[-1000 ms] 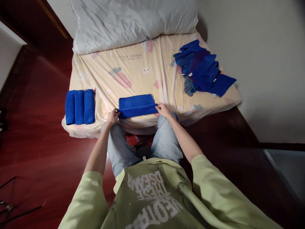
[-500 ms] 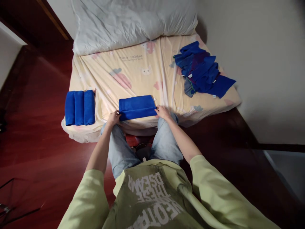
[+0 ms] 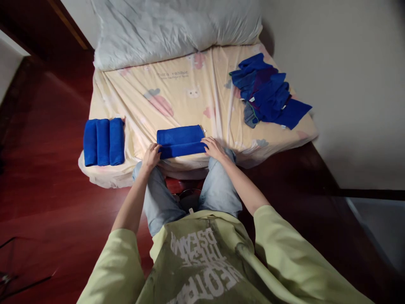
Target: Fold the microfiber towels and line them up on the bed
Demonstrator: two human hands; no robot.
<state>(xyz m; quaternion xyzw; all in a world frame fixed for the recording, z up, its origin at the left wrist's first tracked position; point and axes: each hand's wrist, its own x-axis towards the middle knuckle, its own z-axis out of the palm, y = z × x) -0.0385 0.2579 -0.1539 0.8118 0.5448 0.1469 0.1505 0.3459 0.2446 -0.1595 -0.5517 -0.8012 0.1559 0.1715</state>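
A blue towel (image 3: pixel 181 136) lies near the front edge of the bed, its near part folded over in a long strip along the side closest to me. My left hand (image 3: pixel 152 157) holds the strip's left end, fingers curled at the corner. At the opposite end my right hand (image 3: pixel 214 148) has its fingers over the strip, with the thumb side hidden from me. Three rolled or folded blue towels (image 3: pixel 103 142) sit side by side on the left of the bed. To the right is a loose heap of blue towels (image 3: pixel 272 93), with some purple and grey-blue cloth in it.
The bed (image 3: pixel 126 95) has a cream sheet printed with carrots and rabbits. A puffy grey-white quilt (image 3: pixel 177 31) covers its far end. A wall (image 3: pixel 341 93) stands on the right, and dark red flooring (image 3: pixel 47 181) shows at the left. Thin black legs (image 3: pixel 28 287) stand at lower left.
Both hands have shifted slightly forward and up over the towel's folded strip, their fingers now farther over its ends. The towels at left and right stay where they were.
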